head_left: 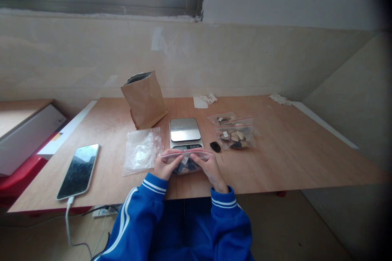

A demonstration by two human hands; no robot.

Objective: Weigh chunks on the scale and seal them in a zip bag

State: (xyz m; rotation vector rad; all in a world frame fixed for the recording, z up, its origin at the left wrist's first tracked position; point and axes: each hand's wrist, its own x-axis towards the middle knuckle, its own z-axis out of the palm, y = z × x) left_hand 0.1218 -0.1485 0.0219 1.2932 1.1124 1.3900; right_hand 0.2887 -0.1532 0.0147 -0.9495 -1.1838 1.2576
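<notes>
Both my hands grip the red-edged top of a clear zip bag [187, 166] in front of the scale, close to the table's front edge. Dark and pale pieces and a small white label show through its plastic. My left hand [165, 166] is closed on the top's left part, and my right hand [210, 165] is closed on its right part, thumbs near the middle. Just beyond stands a kitchen scale [185, 129] with a bare metal plate; its display is partly hidden by the bag. A dark flat piece [215, 147] lies right of the scale.
Flat clear bags [139, 151] lie left of the scale, with an open brown paper bag [145, 100] standing behind. Filled zip bags [235, 135] rest to the right. A phone [79, 171] with a plugged-in cable [69, 220] lies at left. Crumpled tissue [209, 98] sits at the back.
</notes>
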